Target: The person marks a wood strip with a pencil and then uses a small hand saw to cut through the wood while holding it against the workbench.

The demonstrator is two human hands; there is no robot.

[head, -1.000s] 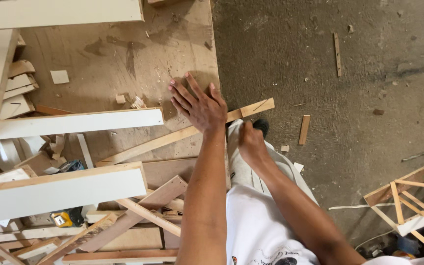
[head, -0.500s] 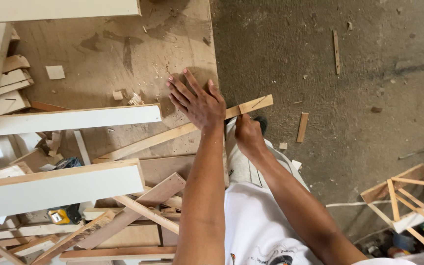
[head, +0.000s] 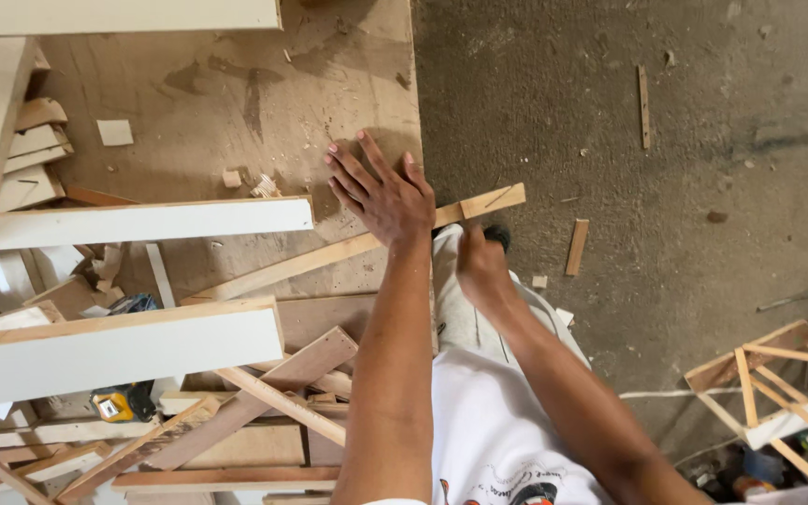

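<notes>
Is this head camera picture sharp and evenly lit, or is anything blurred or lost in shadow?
Head view: soft, even daylight with no glare; the left hand throws a faint shadow on the plywood bench; the wooden strip and concrete floor look sharp; the right hand is slightly soft; straight boards bend a little near the frame edges.

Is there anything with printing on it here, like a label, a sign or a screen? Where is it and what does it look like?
Tape measure: lower left among the wood strips, small, yellow and black, with a pale label on its face.
White shirt: bottom centre, a dark and orange print at its lower edge.
No signs or screens.
</notes>
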